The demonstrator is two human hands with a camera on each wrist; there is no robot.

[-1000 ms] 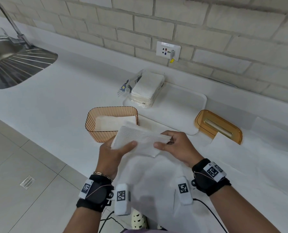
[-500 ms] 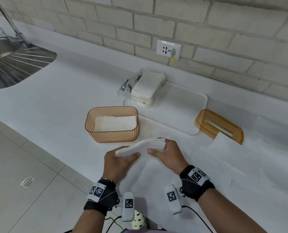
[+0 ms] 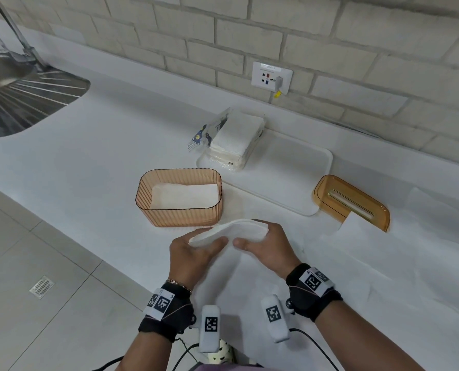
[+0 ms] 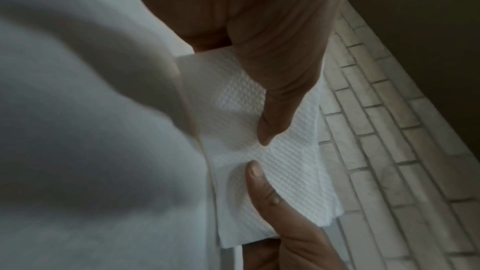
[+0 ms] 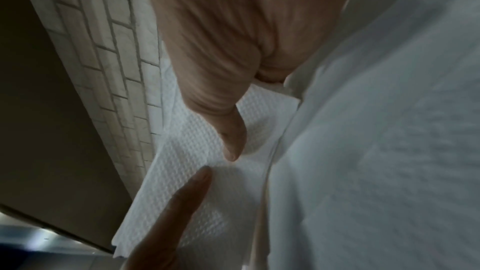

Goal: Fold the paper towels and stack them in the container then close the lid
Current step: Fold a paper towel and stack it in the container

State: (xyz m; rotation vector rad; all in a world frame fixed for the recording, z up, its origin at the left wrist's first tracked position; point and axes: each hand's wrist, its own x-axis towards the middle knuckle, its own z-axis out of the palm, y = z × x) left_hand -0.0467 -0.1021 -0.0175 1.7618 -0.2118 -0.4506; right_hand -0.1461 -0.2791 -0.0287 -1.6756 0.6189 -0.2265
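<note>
Two hands, left hand and right hand, pinch one folded paper towel. One container sits at 11 o'clock, one lid at 2.

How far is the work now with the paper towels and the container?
Done: one folded towel already lies in the orange container. In hand: the left hand and right hand hold a folded towel just in front of the container. Left: place it inside, fold the spread sheets, then put on the lid, which lies aside.
</note>
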